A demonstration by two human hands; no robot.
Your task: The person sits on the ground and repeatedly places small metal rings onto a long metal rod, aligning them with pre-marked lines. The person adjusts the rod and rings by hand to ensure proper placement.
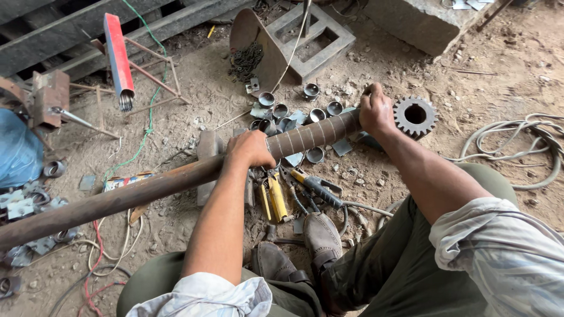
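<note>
Dusty workshop ground [194, 94] strewn with metal scraps fills the head view, seen from above a person crouching in olive trousers and a pale rolled-sleeve shirt. A long rusty steel pipe [147, 189] runs from the lower left up toward the right, marked with pale chalk rings near its far end. The left hand [251, 149] is clenched over the pipe about midway. The right hand [376, 110] grasps the pipe's far end, just beside a toothed steel gear [415, 115] lying on the ground. Short metal rings [276, 109] lie scattered beyond the pipe. Below the pipe, near a worn brown shoe [322, 238], lie yellow-handled pliers [275, 196]. A red packet of welding rods [119, 58] stands at upper left, and grey cable [523, 147] coils at right
</note>
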